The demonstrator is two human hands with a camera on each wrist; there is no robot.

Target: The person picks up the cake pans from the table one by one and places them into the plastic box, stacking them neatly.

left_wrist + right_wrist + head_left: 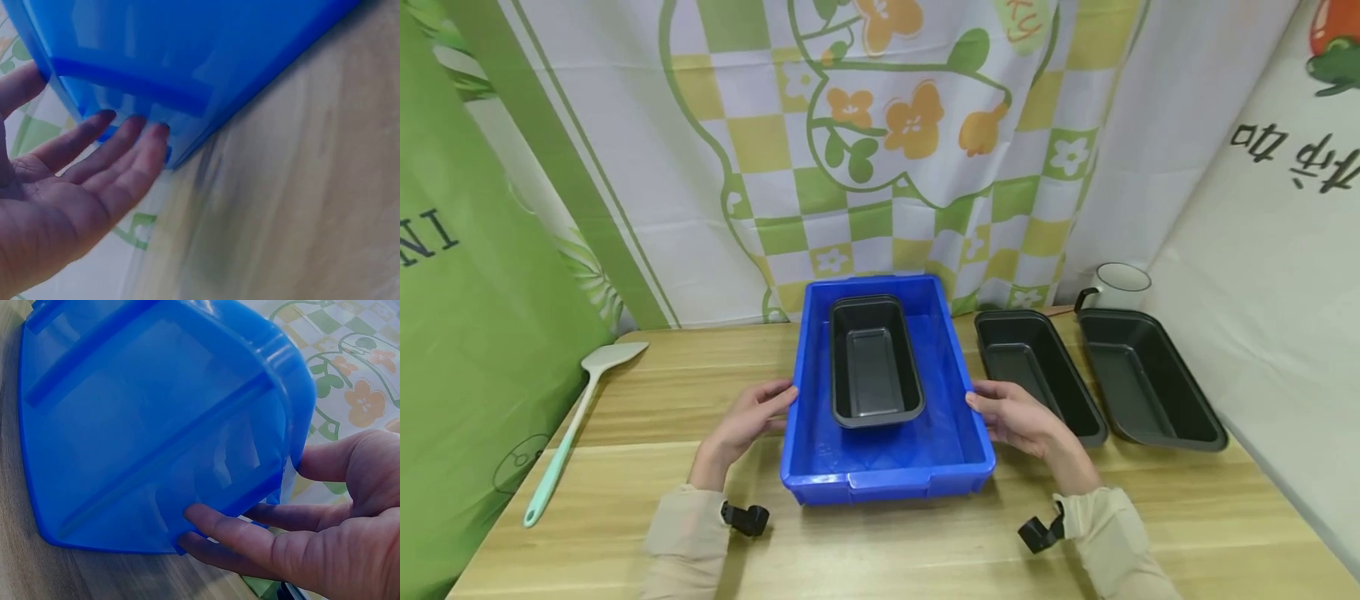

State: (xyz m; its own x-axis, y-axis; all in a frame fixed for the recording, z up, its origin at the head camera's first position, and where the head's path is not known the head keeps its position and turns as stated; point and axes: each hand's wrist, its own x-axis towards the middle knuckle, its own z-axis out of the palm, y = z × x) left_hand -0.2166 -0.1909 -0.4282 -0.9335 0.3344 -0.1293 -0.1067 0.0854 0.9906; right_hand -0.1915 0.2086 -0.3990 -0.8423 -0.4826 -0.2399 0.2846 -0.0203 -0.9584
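Observation:
A blue plastic bin [891, 483] sits on the wooden table in front of the person, with a black loaf pan [874, 367] lying inside it toward the back left. At the bin's left side, the left hand [751, 421] holds it, thumb at the rim and fingers against the outer wall. The right hand [1018, 417] holds the opposite side in the same way. From the left wrist, the fingertips [159, 134] show against the ribbed outer wall. In the right wrist view, the thumb [328, 461] lies at the rim while the fingers reach along the wall.
Two more black loaf pans, one nearer [1037, 367] and one farther right [1150, 379], stand right of the bin. Behind them is a white mug [1120, 287]. A spatula [568, 433] with a pale green handle lies at the left. Patterned curtain cloth [880, 208] hangs along the back.

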